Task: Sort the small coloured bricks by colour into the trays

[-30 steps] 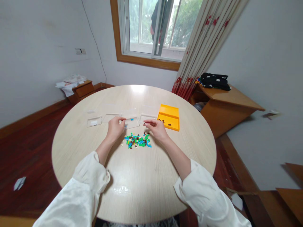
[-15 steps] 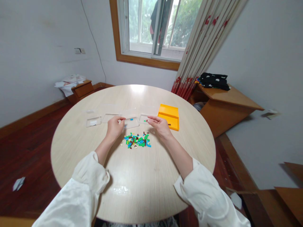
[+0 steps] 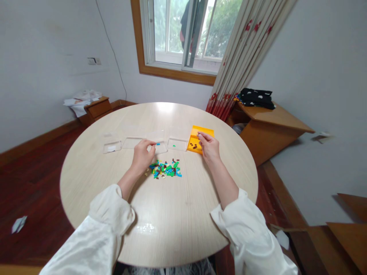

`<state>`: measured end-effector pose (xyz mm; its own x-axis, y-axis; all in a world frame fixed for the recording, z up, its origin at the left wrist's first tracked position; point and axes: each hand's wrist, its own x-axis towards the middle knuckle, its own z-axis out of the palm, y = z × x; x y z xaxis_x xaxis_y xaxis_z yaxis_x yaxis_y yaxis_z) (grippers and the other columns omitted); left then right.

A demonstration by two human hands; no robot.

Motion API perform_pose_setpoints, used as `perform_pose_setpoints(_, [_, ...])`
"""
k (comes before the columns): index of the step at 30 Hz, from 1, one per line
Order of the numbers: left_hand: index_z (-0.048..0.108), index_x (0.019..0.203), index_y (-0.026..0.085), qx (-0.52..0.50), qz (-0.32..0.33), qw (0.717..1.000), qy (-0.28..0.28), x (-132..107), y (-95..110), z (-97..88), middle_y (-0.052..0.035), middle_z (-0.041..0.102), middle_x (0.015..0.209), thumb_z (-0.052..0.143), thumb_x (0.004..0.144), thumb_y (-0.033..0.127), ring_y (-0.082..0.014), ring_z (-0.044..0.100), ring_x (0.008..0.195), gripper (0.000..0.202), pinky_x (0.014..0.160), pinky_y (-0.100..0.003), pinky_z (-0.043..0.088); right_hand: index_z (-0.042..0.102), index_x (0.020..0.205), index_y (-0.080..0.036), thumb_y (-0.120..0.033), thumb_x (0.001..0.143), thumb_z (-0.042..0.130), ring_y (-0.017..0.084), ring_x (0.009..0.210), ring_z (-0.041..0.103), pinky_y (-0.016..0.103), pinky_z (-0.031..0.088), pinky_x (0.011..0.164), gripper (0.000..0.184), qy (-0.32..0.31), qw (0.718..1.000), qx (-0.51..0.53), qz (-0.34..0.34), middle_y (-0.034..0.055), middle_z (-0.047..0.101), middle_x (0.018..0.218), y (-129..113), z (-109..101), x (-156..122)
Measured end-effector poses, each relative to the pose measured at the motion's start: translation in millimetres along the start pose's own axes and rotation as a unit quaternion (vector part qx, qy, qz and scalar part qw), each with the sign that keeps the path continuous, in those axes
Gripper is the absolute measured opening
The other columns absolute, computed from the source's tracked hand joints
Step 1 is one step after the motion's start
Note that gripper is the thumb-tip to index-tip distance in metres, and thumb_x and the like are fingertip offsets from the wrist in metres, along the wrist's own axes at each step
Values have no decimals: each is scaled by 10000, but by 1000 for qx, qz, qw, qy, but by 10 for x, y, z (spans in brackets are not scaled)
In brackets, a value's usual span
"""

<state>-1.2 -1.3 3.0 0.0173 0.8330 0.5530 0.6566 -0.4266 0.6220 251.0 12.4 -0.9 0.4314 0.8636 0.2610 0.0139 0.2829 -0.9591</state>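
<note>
My left hand (image 3: 143, 156) is closed in a pinch over a clear plastic box (image 3: 162, 149), its fingertips beside a blue brick (image 3: 158, 144). Whatever those fingers hold, if anything, is too small to make out. Above the open yellow case (image 3: 203, 130) hovers my right hand (image 3: 210, 147), thumb and fingers pressed together on something I cannot make out. Several dark brown bricks (image 3: 194, 146) lie inside the case. A pile of small toy bricks (image 3: 169, 169), green, blue, brown, yellow and cream, is spread on the table nearer to me.
On the round table (image 3: 169, 217), another clear box (image 3: 177, 148) holds a green brick (image 3: 174, 145). Further left are a clear box (image 3: 130, 143) and a smaller one (image 3: 112, 147) with something white inside. A wooden cabinet (image 3: 271, 130) stands beyond the right edge.
My right hand has moved right, from beside the clear box with the green brick to above the yellow case. My left hand has shifted slightly right, nearer the blue brick.
</note>
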Motion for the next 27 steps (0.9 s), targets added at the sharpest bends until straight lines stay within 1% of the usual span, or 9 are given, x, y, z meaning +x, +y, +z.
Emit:
perform_pose_setpoints(3, [679,767,159,-6,12,1000,17,-13,13,-6,-49,683,819,502,733,162,-164,598,756,180,740,-274,459,703,833,-124,-398,609,701,179,818,641,314,499,748,354,27,998,-37,-38,95,712,888,3,-99,58])
perform_pose_setpoints(5, [673,769,165,-12,12,999,32,-16,11,-8,-43,679,820,503,736,163,-159,594,748,173,721,-269,459,704,814,-117,-393,614,704,192,825,648,344,498,795,341,26,996,-73,-53,104,713,874,10,-151,81])
perform_pose_setpoints(10, [664,760,167,-18,10,999,44,-17,29,-8,-39,671,811,510,736,159,-152,587,729,156,698,-264,453,710,747,-128,-343,670,659,202,774,646,372,501,792,234,25,981,-173,-85,90,712,796,43,-221,108])
perform_pose_setpoints(15, [660,755,177,-13,4,999,34,-24,58,-10,-32,668,812,510,733,151,-151,583,726,153,692,-262,448,721,746,-148,-226,692,612,197,763,637,375,498,811,144,29,964,-248,-96,68,713,798,80,-254,109])
perform_pose_setpoints(22, [661,755,173,-16,8,999,33,-33,39,-2,-36,667,811,509,735,153,-154,583,727,155,691,-265,448,728,787,-146,-158,729,546,198,820,640,383,482,866,191,28,945,-305,-110,83,717,876,96,-247,86])
perform_pose_setpoints(27, [660,752,172,-11,7,999,33,-26,23,4,-38,669,809,510,730,151,-154,581,720,153,689,-265,447,723,771,-152,-153,717,540,200,818,632,378,485,852,191,34,939,-319,-128,83,715,865,105,-251,91])
